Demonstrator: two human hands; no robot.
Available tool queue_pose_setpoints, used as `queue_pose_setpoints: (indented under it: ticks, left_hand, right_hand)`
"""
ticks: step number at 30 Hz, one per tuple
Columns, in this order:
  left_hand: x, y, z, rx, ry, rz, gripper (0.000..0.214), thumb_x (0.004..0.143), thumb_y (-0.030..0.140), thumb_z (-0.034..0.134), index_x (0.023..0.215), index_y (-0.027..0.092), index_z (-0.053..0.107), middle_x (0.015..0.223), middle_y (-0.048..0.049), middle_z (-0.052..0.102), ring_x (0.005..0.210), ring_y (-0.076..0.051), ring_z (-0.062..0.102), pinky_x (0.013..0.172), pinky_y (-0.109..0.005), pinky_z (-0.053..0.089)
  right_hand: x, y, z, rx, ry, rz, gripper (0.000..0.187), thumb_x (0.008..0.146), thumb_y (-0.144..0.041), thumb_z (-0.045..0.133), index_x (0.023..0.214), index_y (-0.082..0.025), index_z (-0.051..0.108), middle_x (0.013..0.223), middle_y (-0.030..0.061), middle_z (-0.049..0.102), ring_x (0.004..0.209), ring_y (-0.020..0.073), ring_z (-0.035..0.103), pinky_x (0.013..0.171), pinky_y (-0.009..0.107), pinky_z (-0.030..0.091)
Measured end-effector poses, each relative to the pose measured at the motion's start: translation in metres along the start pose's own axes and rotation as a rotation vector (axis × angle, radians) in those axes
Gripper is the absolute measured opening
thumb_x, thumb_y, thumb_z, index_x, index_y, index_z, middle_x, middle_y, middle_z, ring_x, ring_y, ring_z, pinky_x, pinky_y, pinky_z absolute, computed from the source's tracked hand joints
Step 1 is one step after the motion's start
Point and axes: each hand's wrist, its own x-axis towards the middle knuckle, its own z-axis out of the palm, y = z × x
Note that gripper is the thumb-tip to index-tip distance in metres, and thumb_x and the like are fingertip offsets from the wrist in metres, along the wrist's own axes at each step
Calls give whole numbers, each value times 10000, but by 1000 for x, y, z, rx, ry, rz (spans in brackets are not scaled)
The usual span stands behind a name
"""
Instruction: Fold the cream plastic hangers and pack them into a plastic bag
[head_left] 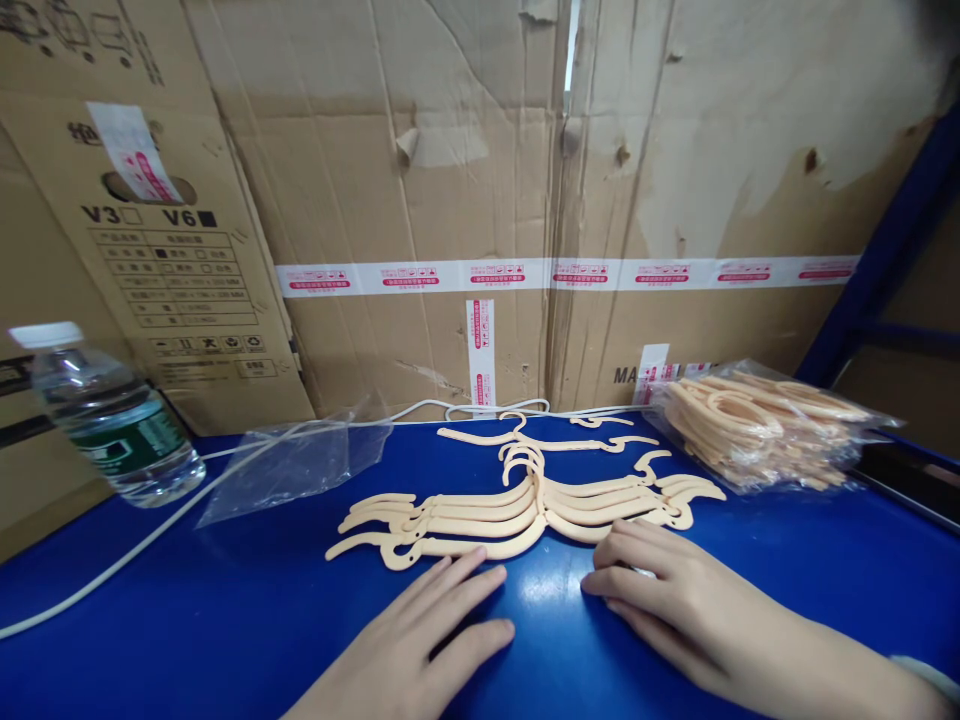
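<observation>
Water bottle (112, 420) at ten o'clock; left hand (420, 640) flat on blue table (225, 620), fingers loosely spread, empty, just short of overlapped hangers (525, 505) at twelve; right hand (667, 590) flat, fingers close together, empty, tips at the nearest hanger; risk: sideways nudge scattering the row; bagged hangers (765, 425) at two.

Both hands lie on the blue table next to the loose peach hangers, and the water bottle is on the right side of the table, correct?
No: the water bottle is on the left side of the table, not the right, as the head view shows. The rest holds: left hand and right hand lie on the blue table next to the loose peach hangers.
</observation>
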Motion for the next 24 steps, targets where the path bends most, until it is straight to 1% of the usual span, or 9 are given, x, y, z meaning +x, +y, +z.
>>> queue_pose_setpoints:
  ticks: [4, 8, 11, 16, 24]
  left_hand:
    - [-2, -2, 4, -19, -1, 16, 387, 977, 415, 531, 1327, 250, 546, 1443, -35, 545, 1373, -258, 440, 1130, -433, 372]
    - [-2, -2, 4, -17, -9, -3, 399, 981, 458, 505, 1325, 260, 551, 1433, -35, 556, 1340, -260, 483, 1108, -428, 404]
    - [-2, -1, 4, -17, -3, -7, 400, 992, 474, 472, 1326, 269, 551, 1433, -27, 557, 1320, -249, 509, 1094, -404, 426]
    - [-2, -1, 5, -14, 19, -8, 400, 985, 477, 486, 1319, 272, 565, 1422, -29, 568, 1305, -251, 526, 1085, -380, 439]
    - [-1, 0, 5, 14, 1, -14, 408, 990, 496, 464, 1321, 277, 558, 1430, -9, 560, 1309, -244, 521, 1079, -381, 447]
  right_hand:
    - [0, -1, 0, -2, 3, 2, 287, 981, -116, 375, 1120, -181, 617, 963, 89, 594, 864, 216, 548, 756, 346, 488]
    - [-1, -1, 1, -9, 26, -11, 285, 966, -103, 394, 1110, -182, 627, 968, 90, 606, 873, 214, 560, 765, 339, 491]
    - [-1, -1, 1, -16, 36, -18, 283, 955, -93, 405, 1103, -184, 629, 966, 86, 611, 874, 213, 566, 760, 333, 490]
    - [-1, -1, 0, -35, 53, -29, 280, 958, -99, 405, 1096, -186, 632, 936, 85, 614, 848, 210, 570, 736, 320, 485]
    - [0, -3, -1, -32, 34, -16, 284, 957, -96, 398, 1098, -181, 629, 964, 88, 611, 865, 218, 556, 754, 338, 482]
